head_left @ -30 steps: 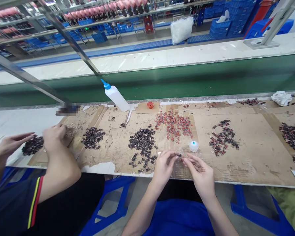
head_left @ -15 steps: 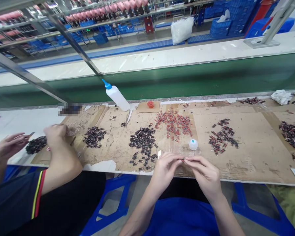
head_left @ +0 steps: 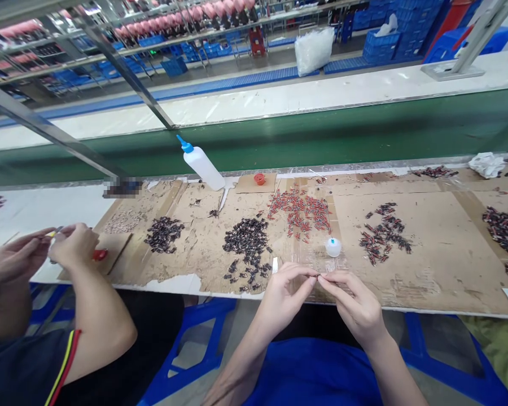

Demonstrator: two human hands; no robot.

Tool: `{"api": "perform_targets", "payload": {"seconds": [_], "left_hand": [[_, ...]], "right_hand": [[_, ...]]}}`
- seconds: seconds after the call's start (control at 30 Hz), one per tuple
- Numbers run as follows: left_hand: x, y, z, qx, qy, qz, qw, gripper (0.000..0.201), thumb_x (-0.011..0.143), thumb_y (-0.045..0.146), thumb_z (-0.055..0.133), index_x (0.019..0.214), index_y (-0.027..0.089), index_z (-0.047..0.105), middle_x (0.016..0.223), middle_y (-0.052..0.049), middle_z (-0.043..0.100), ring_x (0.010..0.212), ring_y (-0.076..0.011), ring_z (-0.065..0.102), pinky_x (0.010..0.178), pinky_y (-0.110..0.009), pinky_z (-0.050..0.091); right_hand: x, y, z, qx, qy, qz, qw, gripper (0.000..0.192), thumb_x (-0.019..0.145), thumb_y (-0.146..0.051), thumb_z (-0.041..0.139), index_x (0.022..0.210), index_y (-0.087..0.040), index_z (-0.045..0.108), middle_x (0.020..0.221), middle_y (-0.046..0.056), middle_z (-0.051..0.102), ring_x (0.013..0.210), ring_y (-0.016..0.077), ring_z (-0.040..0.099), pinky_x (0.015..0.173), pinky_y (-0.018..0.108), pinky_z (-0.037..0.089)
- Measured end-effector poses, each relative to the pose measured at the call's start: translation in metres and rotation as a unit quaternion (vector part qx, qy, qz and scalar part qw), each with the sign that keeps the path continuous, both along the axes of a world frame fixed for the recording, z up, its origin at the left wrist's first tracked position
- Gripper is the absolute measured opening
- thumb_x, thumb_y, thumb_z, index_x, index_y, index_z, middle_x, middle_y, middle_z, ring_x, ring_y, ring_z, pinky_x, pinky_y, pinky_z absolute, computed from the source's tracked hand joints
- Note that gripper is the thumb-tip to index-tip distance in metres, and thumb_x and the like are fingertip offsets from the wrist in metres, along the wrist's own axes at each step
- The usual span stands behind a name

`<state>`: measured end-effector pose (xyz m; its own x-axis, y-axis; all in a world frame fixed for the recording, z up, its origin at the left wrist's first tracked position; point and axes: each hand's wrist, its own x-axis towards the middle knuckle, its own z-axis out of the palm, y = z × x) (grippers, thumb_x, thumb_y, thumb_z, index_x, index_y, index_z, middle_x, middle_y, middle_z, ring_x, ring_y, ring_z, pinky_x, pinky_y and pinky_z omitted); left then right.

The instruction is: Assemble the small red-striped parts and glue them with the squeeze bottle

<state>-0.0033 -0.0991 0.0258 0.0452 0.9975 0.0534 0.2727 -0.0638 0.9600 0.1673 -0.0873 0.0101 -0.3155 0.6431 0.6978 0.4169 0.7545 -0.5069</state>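
Cardboard sheet (head_left: 432,259) covers the bench beside a green conveyor (head_left: 322,135). At its near edge, my left hand (head_left: 285,296) and right hand (head_left: 355,304) pinch one tiny part (head_left: 319,276) between fingertips, below the white cap (head_left: 333,247).

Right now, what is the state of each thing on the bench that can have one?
Left hand: pinching a tiny part, fingertips meeting the right's.
Right hand: pinching the same part.
Squeeze bottle: tilted, blue cap on.
White cap: upright on the cardboard.
Red parts: loosely scattered.
Dark parts: heaped.
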Motion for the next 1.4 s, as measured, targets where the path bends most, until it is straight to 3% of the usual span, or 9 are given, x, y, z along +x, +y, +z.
{"api": "perform_targets", "payload": {"seconds": [0.2, 0.3, 0.47, 0.57, 0.93, 1.1, 1.23, 1.33, 1.4], "left_hand": [[0.003, 0.001, 0.001, -0.018, -0.008, 0.007, 1.0, 0.011, 0.082, 0.021, 0.061, 0.086, 0.019, 0.072, 0.088, -0.005, 0.073, 0.087, -0.0178, 0.066, 0.083, -0.029, 0.052], [0.005, 0.001, 0.003, -0.009, 0.005, 0.003, 1.0, 0.011, 0.083, 0.02, 0.06, 0.085, 0.019, 0.07, 0.088, -0.005, 0.072, 0.088, -0.0182, 0.065, 0.083, -0.029, 0.051], [0.009, -0.001, 0.003, 0.001, 0.041, -0.004, 0.999, 0.012, 0.084, 0.017, 0.056, 0.088, 0.02, 0.067, 0.09, -0.004, 0.071, 0.091, -0.0184, 0.062, 0.084, -0.03, 0.049], [0.013, -0.003, 0.002, 0.004, 0.051, 0.002, 0.999, 0.012, 0.085, 0.016, 0.055, 0.089, 0.02, 0.066, 0.091, -0.004, 0.07, 0.093, -0.0188, 0.061, 0.084, -0.03, 0.048], [0.023, -0.008, -0.007, -0.018, 0.028, 0.035, 0.999, 0.01, 0.085, 0.019, 0.055, 0.089, 0.02, 0.064, 0.092, -0.005, 0.067, 0.094, -0.019, 0.059, 0.085, -0.031, 0.047], [0.026, -0.003, -0.007, -0.033, 0.013, 0.0, 0.999, 0.01, 0.087, 0.021, 0.055, 0.096, 0.02, 0.06, 0.098, -0.006, 0.067, 0.098, -0.0196, 0.061, 0.091, -0.034, 0.045], [0.003, 0.012, 0.002, 0.005, 0.09, -0.034, 0.995, 0.003, 0.086, 0.021, 0.058, 0.088, 0.023, 0.058, 0.107, -0.005, 0.07, 0.112, -0.0225, 0.058, 0.105, -0.045, 0.031], [-0.029, 0.019, -0.002, 0.017, 0.208, 0.036, 0.977, 0.012, 0.086, 0.016, 0.056, 0.09, 0.025, 0.063, 0.11, -0.003, 0.071, 0.112, -0.0241, 0.057, 0.106, -0.051, 0.023], [-0.049, 0.019, -0.013, 0.015, 0.276, 0.062, 0.959, 0.018, 0.085, 0.012, 0.055, 0.087, 0.027, 0.066, 0.103, -0.002, 0.073, 0.11, -0.0252, 0.056, 0.105, -0.053, 0.021]], "right_hand": [[-0.007, 0.0, -0.001, -0.168, 0.119, -0.017, 0.979, 0.015, 0.08, -0.013, 0.066, 0.085, -0.023, 0.076, 0.082, 0.005, 0.073, 0.074, 0.0159, 0.071, 0.07, 0.025, 0.061], [-0.009, -0.002, -0.004, -0.296, 0.196, -0.031, 0.934, 0.008, 0.077, -0.024, 0.071, 0.082, -0.021, 0.077, 0.079, 0.006, 0.075, 0.072, 0.0185, 0.072, 0.068, 0.029, 0.062], [-0.009, -0.004, -0.005, -0.45, 0.267, -0.057, 0.85, 0.03, 0.068, -0.038, 0.078, 0.089, -0.016, 0.076, 0.076, 0.008, 0.075, 0.066, 0.0199, 0.072, 0.067, 0.032, 0.063], [-0.011, -0.004, -0.005, -0.436, 0.273, -0.056, 0.856, 0.029, 0.069, -0.039, 0.077, 0.088, -0.017, 0.074, 0.074, 0.007, 0.074, 0.064, 0.0178, 0.07, 0.066, 0.029, 0.062], [-0.012, -0.001, -0.014, -0.271, 0.184, -0.039, 0.944, 0.01, 0.082, -0.024, 0.064, 0.089, -0.019, 0.069, 0.073, 0.003, 0.066, 0.061, 0.0124, 0.063, 0.059, 0.022, 0.056], [0.007, 0.0, -0.01, -0.221, 0.14, -0.039, 0.964, 0.009, 0.081, -0.018, 0.063, 0.087, -0.02, 0.07, 0.073, 0.003, 0.067, 0.063, 0.0145, 0.064, 0.059, 0.026, 0.056], [0.034, 0.009, -0.015, -0.179, 0.159, -0.158, 0.958, 0.007, 0.081, -0.019, 0.063, 0.079, -0.021, 0.07, 0.077, 0.005, 0.068, 0.073, 0.0188, 0.065, 0.067, 0.033, 0.056], [0.052, 0.023, -0.02, -0.14, 0.195, -0.298, 0.924, 0.008, 0.081, -0.024, 0.065, 0.085, -0.02, 0.071, 0.087, 0.008, 0.068, 0.078, 0.0213, 0.066, 0.073, 0.039, 0.057], [0.057, 0.031, -0.021, -0.103, 0.157, -0.335, 0.924, 0.015, 0.081, -0.026, 0.066, 0.094, -0.02, 0.071, 0.097, 0.01, 0.068, 0.09, 0.0257, 0.065, 0.083, 0.046, 0.054]]}}
